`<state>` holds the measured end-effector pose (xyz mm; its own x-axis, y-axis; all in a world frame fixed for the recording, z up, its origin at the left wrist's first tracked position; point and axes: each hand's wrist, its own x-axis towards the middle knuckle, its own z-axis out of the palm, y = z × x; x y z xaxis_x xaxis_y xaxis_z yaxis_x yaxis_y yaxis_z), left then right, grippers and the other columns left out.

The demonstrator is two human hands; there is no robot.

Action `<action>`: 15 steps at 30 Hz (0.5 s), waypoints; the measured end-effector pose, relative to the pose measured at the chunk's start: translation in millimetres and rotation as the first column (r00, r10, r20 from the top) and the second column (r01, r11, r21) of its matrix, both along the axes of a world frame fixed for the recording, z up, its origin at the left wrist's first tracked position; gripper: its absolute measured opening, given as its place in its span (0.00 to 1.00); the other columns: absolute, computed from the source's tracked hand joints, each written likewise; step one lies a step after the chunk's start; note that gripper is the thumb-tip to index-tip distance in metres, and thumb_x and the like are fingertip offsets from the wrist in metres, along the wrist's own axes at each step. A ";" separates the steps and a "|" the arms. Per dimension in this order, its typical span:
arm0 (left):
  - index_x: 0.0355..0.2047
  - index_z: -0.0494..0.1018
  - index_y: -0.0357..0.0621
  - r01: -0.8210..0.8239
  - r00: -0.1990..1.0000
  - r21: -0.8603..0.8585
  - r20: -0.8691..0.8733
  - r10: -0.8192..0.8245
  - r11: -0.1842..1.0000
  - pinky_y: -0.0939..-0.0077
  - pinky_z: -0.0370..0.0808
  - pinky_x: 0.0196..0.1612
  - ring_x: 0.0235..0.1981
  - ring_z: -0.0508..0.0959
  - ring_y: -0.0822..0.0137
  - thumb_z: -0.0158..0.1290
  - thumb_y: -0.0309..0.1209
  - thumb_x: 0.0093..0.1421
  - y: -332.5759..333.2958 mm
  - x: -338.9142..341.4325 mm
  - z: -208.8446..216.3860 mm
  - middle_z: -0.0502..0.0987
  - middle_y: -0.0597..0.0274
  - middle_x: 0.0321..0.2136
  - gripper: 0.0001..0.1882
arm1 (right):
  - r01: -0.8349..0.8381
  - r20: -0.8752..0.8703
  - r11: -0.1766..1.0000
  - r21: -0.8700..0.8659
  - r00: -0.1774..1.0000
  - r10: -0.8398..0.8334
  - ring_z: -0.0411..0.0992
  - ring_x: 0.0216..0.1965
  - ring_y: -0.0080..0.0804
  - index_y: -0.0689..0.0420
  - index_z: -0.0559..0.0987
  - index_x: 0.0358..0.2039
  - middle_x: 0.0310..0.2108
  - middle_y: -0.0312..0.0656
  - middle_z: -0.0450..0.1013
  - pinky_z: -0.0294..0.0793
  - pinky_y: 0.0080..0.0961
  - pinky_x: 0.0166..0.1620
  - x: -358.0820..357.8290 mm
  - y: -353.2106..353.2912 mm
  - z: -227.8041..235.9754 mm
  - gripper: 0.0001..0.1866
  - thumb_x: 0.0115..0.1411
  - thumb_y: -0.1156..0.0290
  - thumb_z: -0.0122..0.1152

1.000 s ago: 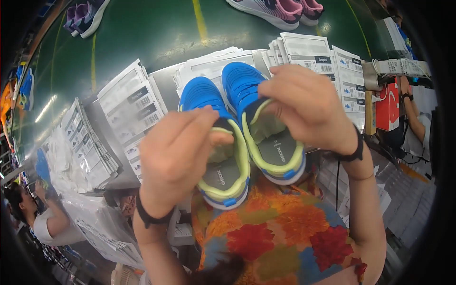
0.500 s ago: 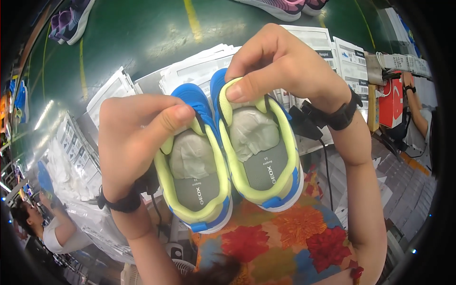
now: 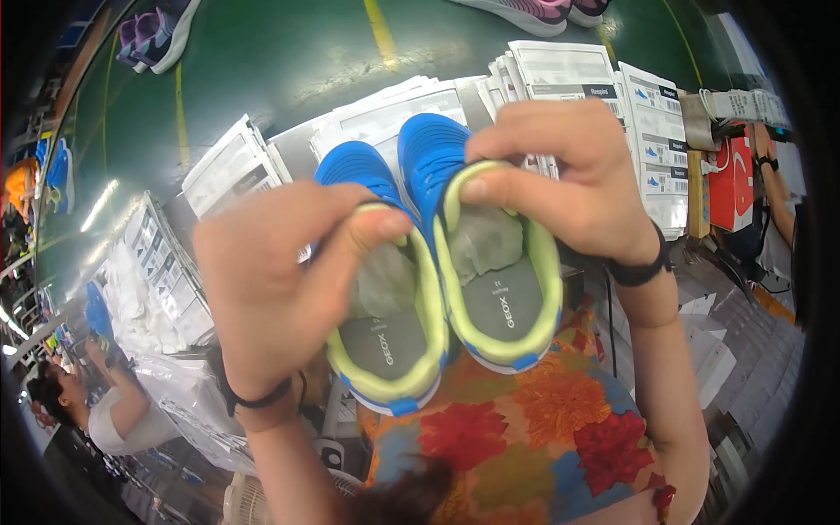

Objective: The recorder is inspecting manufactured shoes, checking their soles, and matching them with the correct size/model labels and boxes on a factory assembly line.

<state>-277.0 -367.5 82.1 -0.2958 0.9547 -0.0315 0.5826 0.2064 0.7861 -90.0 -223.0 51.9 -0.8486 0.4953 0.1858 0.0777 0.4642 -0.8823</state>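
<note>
A pair of blue shoes with pale yellow-green linings and grey insoles is held up side by side, toes pointing away from me. Crumpled pale paper fills the front of each. My left hand pinches the tongue of the left shoe between thumb and fingers, covering part of its opening. With thumb and bent fingers, my right hand grips the tongue of the right shoe. The heels hang toward me over a flowered orange garment. Both hands wear dark wristbands.
Stacks of printed sheets lie beyond the shoes, with more at left beside white crumpled paper. A green surface with yellow lines carries other shoes. A red box stands at right. Other people are at both sides.
The right hand has lowered and shifted right on its tongue, showing more of the right toe. My left hand has moved right, covering more of the left shoe's opening. The view has shifted slightly.
</note>
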 end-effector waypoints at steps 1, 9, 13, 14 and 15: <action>0.28 0.81 0.34 0.056 0.985 0.082 -0.170 -0.041 0.995 0.83 0.69 0.27 0.21 0.76 0.74 0.64 0.24 0.50 -1.9 3.5 10.3 0.79 0.61 0.20 0.06 | 0.012 -0.045 0.995 0.104 0.999 -0.007 0.72 0.22 0.30 0.63 0.82 0.30 0.21 0.42 0.74 0.67 0.23 0.27 2.6 -2.0 6.9 0.07 0.49 0.75 0.67; 0.53 0.69 0.29 0.482 0.832 0.580 -0.537 -0.136 0.657 0.71 0.78 0.38 0.34 0.82 0.54 0.55 0.37 0.63 -65.8 -33.2 59.6 0.81 0.41 0.40 0.25 | 0.127 -0.722 0.980 -0.150 0.663 -0.197 0.72 0.51 0.42 0.64 0.71 0.55 0.52 0.54 0.72 0.69 0.40 0.60 63.4 -13.3 24.5 0.26 0.67 0.54 0.49; 0.54 0.68 0.30 0.170 0.956 0.733 -0.284 0.069 0.658 0.71 0.78 0.39 0.35 0.82 0.54 0.54 0.37 0.63 -92.8 -65.5 21.9 0.80 0.43 0.40 0.24 | -0.581 -0.686 0.369 -0.726 0.573 -0.448 0.57 0.67 0.41 0.63 0.51 0.69 0.67 0.52 0.56 0.56 0.38 0.68 70.7 -20.0 -46.3 0.57 0.58 0.23 0.31; 0.54 0.68 0.30 0.075 0.975 0.756 -0.193 0.112 0.651 0.71 0.78 0.39 0.35 0.82 0.54 0.54 0.37 0.63 -75.1 -56.8 6.0 0.80 0.43 0.40 0.24 | -0.418 -0.609 0.496 -0.761 0.723 -0.326 0.59 0.66 0.40 0.64 0.52 0.69 0.67 0.52 0.57 0.56 0.38 0.68 64.7 -24.3 -59.8 0.54 0.59 0.28 0.44; 0.54 0.68 0.31 -0.020 0.986 0.762 -0.091 0.137 0.647 0.71 0.78 0.40 0.36 0.82 0.54 0.54 0.37 0.63 -63.8 -42.9 -11.9 0.80 0.44 0.40 0.24 | -0.400 -0.600 0.502 -0.767 0.724 -0.341 0.59 0.66 0.40 0.64 0.52 0.69 0.67 0.52 0.57 0.56 0.38 0.68 65.1 -32.3 -63.3 0.54 0.59 0.28 0.44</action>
